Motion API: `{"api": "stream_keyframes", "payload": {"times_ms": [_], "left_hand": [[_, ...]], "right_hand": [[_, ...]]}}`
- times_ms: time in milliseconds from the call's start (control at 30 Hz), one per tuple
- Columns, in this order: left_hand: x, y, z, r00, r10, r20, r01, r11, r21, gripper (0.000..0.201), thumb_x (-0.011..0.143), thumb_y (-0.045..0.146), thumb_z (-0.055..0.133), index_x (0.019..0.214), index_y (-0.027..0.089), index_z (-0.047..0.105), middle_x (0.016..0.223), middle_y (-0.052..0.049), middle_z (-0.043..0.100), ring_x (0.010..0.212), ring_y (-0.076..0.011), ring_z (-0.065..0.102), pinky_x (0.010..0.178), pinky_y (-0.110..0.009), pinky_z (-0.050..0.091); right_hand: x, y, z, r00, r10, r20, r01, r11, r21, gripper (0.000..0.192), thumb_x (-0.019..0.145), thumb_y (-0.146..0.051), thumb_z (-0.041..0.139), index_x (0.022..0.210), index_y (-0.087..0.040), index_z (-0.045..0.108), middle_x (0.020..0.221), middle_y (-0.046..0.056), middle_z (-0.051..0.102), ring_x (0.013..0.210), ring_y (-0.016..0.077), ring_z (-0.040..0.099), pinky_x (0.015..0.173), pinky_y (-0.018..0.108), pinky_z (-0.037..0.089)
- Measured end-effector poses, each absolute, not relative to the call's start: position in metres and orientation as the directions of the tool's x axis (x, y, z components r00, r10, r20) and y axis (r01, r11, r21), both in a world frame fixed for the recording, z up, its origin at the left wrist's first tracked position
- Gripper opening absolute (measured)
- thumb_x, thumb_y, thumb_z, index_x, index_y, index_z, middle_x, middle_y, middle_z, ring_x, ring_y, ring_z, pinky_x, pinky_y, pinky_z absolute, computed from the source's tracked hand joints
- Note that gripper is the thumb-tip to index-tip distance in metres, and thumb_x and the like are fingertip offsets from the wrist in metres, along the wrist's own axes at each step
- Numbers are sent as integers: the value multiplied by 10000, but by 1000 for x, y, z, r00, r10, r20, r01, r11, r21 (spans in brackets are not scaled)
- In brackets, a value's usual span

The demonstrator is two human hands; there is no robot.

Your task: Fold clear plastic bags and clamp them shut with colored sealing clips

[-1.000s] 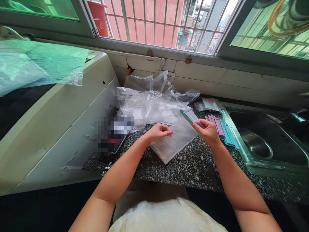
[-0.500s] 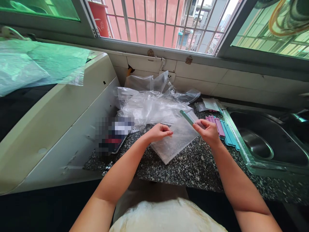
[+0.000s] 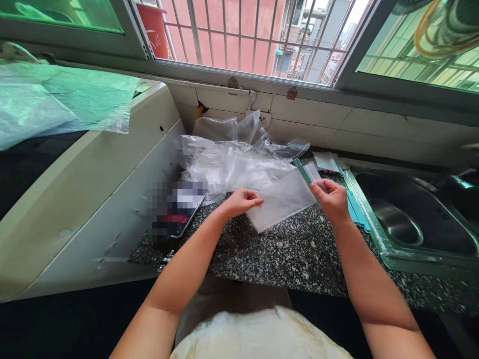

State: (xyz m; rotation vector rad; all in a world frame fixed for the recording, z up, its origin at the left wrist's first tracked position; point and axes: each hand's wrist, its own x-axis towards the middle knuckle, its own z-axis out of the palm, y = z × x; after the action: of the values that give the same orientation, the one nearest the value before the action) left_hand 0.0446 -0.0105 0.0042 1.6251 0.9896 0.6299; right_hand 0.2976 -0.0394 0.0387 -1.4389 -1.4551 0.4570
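Note:
A small clear plastic bag [image 3: 281,200] is held just above the speckled granite counter [image 3: 288,254]. My left hand [image 3: 241,200] pinches the bag's left edge. A teal sealing clip [image 3: 306,174] sits along the bag's right edge, and my right hand [image 3: 332,197] grips that clip together with the bag. Just right of my right hand lie several more clips [image 3: 355,209], teal ones showing, partly hidden by the hand.
A heap of clear plastic bags [image 3: 232,159] lies at the back of the counter. A phone [image 3: 175,209] lies left. A white appliance [image 3: 86,184] stands to the left, a steel sink [image 3: 415,224] to the right. Small packets [image 3: 327,160] lie behind the clips.
Both hands have raised the bag off the counter and shifted it right and back; my right hand with the clip moved toward the sink, now covering the pink clips.

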Motion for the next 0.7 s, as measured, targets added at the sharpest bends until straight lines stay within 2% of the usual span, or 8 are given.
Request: {"api": "stream_keyframes", "payload": {"times_ms": [433,700], "left_hand": [[45,-11,10,465,879,-99,272,-35,962,192,704,284,575,603,122,587,528,27,479,530,-72,370,523,-222,275],[45,-11,10,447,889,-100,239,-11,971,246,687,351,607,585,127,595,467,49,395,474,-58,299,486,-232,221]], "right_hand": [[297,-40,39,230,887,400,542,225,-810,238,669,-394,617,607,-167,584,522,-31,455,504,92,377,484,230,332],[299,-38,35,258,871,417,536,230,-813,250,672,-419,611,638,-172,592,550,-28,474,510,97,390,508,241,340]]}}
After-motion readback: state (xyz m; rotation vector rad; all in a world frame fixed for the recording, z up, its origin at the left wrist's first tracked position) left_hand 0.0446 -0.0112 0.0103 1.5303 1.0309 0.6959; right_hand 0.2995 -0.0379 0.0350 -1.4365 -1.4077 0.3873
